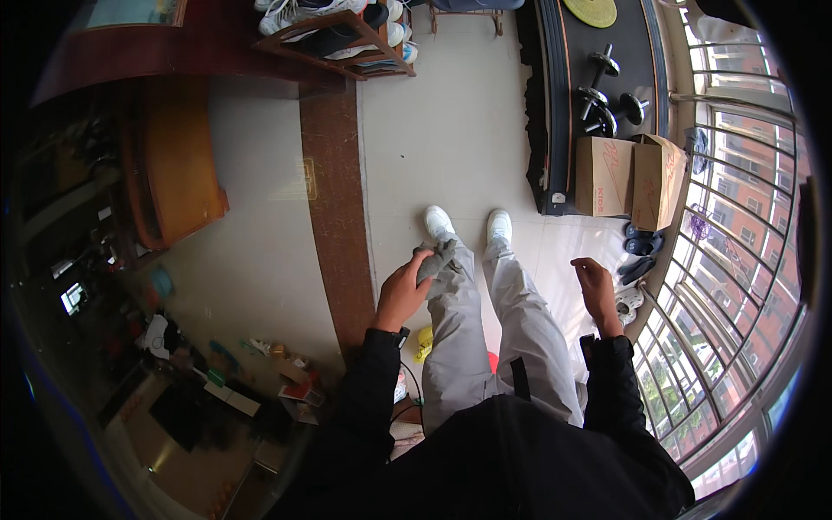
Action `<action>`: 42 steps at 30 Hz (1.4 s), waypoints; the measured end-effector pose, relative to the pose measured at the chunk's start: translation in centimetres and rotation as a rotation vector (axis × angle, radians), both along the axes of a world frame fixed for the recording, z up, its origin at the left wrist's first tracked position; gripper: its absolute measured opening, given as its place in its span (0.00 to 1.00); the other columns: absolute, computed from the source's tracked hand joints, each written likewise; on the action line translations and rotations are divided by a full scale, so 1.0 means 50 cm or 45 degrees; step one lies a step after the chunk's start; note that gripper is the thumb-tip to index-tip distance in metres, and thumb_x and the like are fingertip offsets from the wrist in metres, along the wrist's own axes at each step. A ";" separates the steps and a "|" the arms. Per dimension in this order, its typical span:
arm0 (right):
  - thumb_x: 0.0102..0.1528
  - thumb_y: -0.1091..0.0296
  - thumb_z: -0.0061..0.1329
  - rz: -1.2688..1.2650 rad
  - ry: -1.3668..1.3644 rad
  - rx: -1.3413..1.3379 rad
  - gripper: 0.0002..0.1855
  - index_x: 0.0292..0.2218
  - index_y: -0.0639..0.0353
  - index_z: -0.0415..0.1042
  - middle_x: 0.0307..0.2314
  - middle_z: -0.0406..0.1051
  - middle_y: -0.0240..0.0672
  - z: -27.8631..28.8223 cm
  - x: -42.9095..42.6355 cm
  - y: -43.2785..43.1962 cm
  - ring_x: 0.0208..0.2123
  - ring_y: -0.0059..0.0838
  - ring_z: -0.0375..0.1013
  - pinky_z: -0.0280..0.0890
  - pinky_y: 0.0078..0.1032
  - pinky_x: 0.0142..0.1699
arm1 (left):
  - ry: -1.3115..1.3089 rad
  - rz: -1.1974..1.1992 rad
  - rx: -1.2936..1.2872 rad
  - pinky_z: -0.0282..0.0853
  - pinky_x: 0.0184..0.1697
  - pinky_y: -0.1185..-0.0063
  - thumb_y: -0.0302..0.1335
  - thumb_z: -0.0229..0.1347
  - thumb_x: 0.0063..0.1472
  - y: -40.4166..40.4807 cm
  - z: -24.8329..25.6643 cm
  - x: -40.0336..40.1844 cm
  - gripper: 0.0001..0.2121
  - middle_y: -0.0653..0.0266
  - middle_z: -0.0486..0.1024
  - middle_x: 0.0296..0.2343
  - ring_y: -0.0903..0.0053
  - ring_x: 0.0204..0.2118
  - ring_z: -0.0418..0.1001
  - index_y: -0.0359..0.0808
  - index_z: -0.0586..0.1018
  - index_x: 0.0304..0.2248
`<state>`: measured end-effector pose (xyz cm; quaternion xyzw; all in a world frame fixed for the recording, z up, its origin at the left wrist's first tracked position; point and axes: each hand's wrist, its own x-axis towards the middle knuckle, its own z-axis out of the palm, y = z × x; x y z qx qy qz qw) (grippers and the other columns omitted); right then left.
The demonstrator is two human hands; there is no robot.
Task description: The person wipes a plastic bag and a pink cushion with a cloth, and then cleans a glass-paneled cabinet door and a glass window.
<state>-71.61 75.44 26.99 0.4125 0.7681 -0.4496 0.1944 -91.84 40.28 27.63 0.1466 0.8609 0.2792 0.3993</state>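
Observation:
Bunched in my left hand [404, 292] is a grey cloth [434, 261], held above my left shin. My right hand [593, 286] hangs out to the right of my legs with its fingers curled; I see nothing in it, and whether the fingers touch the palm is unclear. Below are my light grey trousers [530, 312] and white shoes [499, 224] on the pale tiled floor [448, 143]. A yellow item [424, 343] shows beside my left leg, and a bit of something red lies between my thighs.
Ahead on the right, a black treadmill [556, 188] bears dumbbells [604, 71] and cardboard boxes [604, 175]. Slippers [643, 244] lie by the barred window [728, 247]. A wooden shoe rack [383, 49] stands ahead left. A brown floor strip [335, 195] borders a darker room on the left.

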 end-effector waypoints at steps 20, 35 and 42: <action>0.67 0.61 0.40 0.160 0.389 0.215 0.18 0.30 0.65 0.71 0.18 0.70 0.43 0.262 -0.571 -0.125 0.22 0.38 0.74 0.66 0.33 0.30 | 0.229 -0.052 0.154 0.73 0.41 0.62 0.28 0.58 0.59 -0.206 0.222 -0.533 0.23 0.49 0.80 0.41 0.49 0.42 0.78 0.46 0.70 0.54; 0.58 0.78 0.48 0.198 0.932 0.353 0.05 0.36 0.64 0.76 0.30 0.75 0.37 0.481 -0.875 0.027 0.31 0.28 0.77 0.71 0.24 0.38 | 1.002 0.046 0.540 0.72 0.47 0.65 0.24 0.61 0.57 -0.121 0.563 -0.768 0.27 0.51 0.77 0.46 0.52 0.47 0.75 0.42 0.70 0.56; 0.62 0.71 0.51 0.255 0.989 0.018 0.08 0.42 0.63 0.76 0.33 0.77 0.38 0.511 -1.096 0.029 0.35 0.27 0.77 0.70 0.24 0.42 | 1.927 0.327 0.471 0.64 0.53 0.60 0.23 0.62 0.55 -0.111 0.652 -0.857 0.28 0.50 0.72 0.50 0.48 0.51 0.70 0.44 0.69 0.55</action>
